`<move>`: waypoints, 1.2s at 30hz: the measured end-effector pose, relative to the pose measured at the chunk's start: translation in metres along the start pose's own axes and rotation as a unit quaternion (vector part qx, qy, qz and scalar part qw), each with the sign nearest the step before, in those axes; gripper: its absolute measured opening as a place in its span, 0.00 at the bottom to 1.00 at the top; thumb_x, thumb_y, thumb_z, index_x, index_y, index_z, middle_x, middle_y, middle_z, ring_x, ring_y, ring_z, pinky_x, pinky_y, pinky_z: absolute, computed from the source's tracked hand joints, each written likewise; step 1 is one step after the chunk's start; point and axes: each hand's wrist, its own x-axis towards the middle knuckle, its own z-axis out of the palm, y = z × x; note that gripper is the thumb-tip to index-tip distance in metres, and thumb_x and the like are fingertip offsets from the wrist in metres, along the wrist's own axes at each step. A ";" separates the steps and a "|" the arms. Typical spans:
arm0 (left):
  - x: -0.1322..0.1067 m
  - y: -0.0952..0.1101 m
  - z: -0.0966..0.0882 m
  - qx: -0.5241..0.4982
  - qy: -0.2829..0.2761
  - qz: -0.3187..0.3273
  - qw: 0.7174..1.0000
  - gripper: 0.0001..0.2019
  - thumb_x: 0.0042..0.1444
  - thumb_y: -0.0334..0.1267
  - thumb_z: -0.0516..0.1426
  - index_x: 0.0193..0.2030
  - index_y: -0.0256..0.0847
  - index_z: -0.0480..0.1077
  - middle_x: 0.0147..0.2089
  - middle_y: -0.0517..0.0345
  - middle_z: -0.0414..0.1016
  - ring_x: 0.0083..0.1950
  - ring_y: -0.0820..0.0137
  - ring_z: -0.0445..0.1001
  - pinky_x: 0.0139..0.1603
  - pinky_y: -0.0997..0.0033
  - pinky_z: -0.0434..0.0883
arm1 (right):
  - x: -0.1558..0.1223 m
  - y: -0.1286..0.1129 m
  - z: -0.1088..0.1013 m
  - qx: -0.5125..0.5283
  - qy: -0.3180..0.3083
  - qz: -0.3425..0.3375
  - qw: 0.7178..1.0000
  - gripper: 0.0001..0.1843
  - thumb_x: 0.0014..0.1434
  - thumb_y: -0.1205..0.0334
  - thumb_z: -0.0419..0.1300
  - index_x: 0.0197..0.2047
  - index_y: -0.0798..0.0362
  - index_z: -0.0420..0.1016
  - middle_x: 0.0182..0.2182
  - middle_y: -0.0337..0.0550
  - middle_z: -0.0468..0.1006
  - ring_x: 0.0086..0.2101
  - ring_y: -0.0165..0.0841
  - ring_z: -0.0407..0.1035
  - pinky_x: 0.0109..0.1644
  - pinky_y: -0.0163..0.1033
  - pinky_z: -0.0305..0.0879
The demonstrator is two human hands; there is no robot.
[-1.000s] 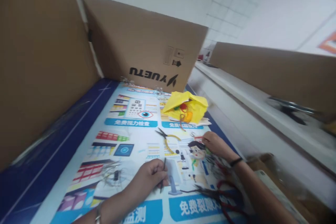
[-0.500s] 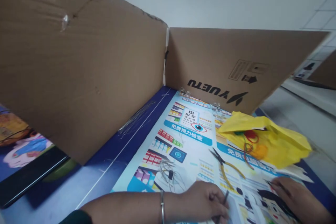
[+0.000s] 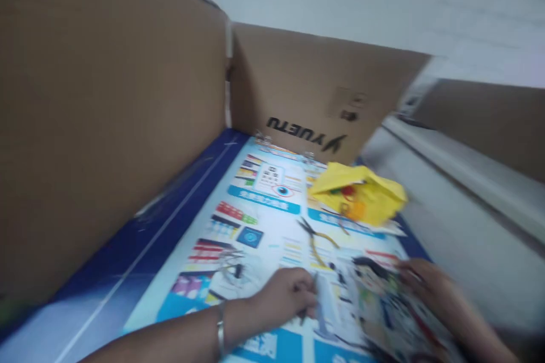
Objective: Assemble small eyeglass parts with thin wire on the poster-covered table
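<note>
My left hand (image 3: 286, 295), with a silver bangle (image 3: 221, 329) on its wrist, is closed around a thin dark rod-like thing (image 3: 315, 279); its kind is too blurred to make out. It rests over the printed poster (image 3: 272, 232). My right hand (image 3: 426, 281) lies low on the right, over the poster's cartoon figure, its fingers smeared by motion. Beyond the hands are yellow-handled pliers (image 3: 317, 241), with their jaws toward the back left. A loose bundle of thin wire (image 3: 236, 269) lies to the left of them.
A yellow bag (image 3: 374, 195) with coloured thread (image 3: 348, 191) showing in it lies at the back right. Cardboard panels stand on the left (image 3: 114, 125) and at the back (image 3: 306, 79). Small clear items (image 3: 263, 139) sit at the foot of the back panel.
The view has swung to the right and blurred, so the panels and poster appear shifted left. My left hand keeps its closed grip. The thin metal tip at my right hand no longer shows clearly.
</note>
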 end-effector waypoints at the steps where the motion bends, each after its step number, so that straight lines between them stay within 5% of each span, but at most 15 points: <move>1: -0.001 0.001 0.000 0.015 -0.003 0.002 1.000 0.08 0.45 0.38 0.57 0.23 0.39 0.62 0.19 0.62 0.69 0.19 0.77 0.63 0.21 0.76 0.59 | -0.007 -0.014 -0.015 -0.008 -0.054 0.024 0.998 0.18 0.58 0.48 0.48 0.33 0.47 0.75 0.33 0.53 0.78 0.34 0.39 0.72 0.39 0.43 0.68; 7: 0.004 0.004 -0.006 0.048 -0.035 -0.015 0.998 0.13 0.50 0.43 0.57 0.24 0.40 0.58 0.22 0.62 0.70 0.23 0.74 0.66 0.25 0.76 0.60 | -0.050 -0.065 -0.053 -0.080 -0.106 0.155 0.979 0.15 0.60 0.60 0.47 0.29 0.51 0.73 0.30 0.44 0.75 0.34 0.34 0.69 0.38 0.37 0.62; 11: 0.001 0.003 -0.006 0.062 -0.040 -0.036 0.997 0.14 0.51 0.48 0.56 0.29 0.38 0.64 0.23 0.60 0.72 0.22 0.75 0.64 0.24 0.75 0.59 | -0.080 -0.074 -0.055 -0.046 -0.098 0.179 0.978 0.13 0.60 0.63 0.49 0.30 0.51 0.73 0.30 0.43 0.74 0.33 0.32 0.68 0.38 0.35 0.62; 15: 0.002 0.003 -0.007 0.066 -0.040 -0.049 0.996 0.15 0.50 0.49 0.57 0.32 0.37 0.67 0.23 0.58 0.73 0.23 0.75 0.63 0.25 0.75 0.58 | -0.095 -0.069 -0.047 -0.019 -0.047 0.189 0.981 0.12 0.58 0.65 0.51 0.43 0.53 0.73 0.43 0.47 0.73 0.43 0.35 0.68 0.46 0.38 0.62; 18: 0.004 0.001 -0.008 0.063 -0.050 -0.049 0.996 0.16 0.49 0.49 0.58 0.32 0.37 0.67 0.23 0.58 0.73 0.23 0.75 0.63 0.26 0.75 0.59 | -0.091 -0.065 -0.037 -0.002 -0.036 0.194 0.980 0.16 0.58 0.67 0.51 0.49 0.53 0.70 0.48 0.48 0.71 0.46 0.35 0.67 0.48 0.38 0.62; 23: 0.003 0.002 -0.009 0.062 -0.046 -0.043 0.996 0.17 0.49 0.51 0.57 0.33 0.37 0.67 0.23 0.59 0.73 0.22 0.75 0.63 0.25 0.76 0.59 | -0.080 -0.065 -0.029 -0.009 -0.066 0.212 0.975 0.13 0.60 0.66 0.49 0.39 0.51 0.74 0.35 0.43 0.75 0.36 0.32 0.69 0.40 0.35 0.63; 29: 0.003 0.000 -0.007 0.060 -0.045 -0.047 0.996 0.18 0.48 0.52 0.58 0.33 0.37 0.68 0.23 0.58 0.73 0.21 0.75 0.63 0.24 0.76 0.59 | -0.074 -0.062 -0.040 -0.016 0.023 0.221 0.975 0.12 0.60 0.64 0.48 0.38 0.52 0.73 0.36 0.43 0.75 0.37 0.33 0.69 0.42 0.36 0.63; 36: 0.002 0.003 -0.005 0.059 -0.040 -0.041 0.997 0.16 0.48 0.51 0.58 0.29 0.38 0.65 0.22 0.60 0.71 0.22 0.75 0.62 0.24 0.75 0.58 | -0.005 -0.048 -0.028 -0.065 -0.028 0.193 0.979 0.14 0.62 0.67 0.46 0.38 0.54 0.73 0.37 0.45 0.75 0.39 0.32 0.68 0.45 0.35 0.60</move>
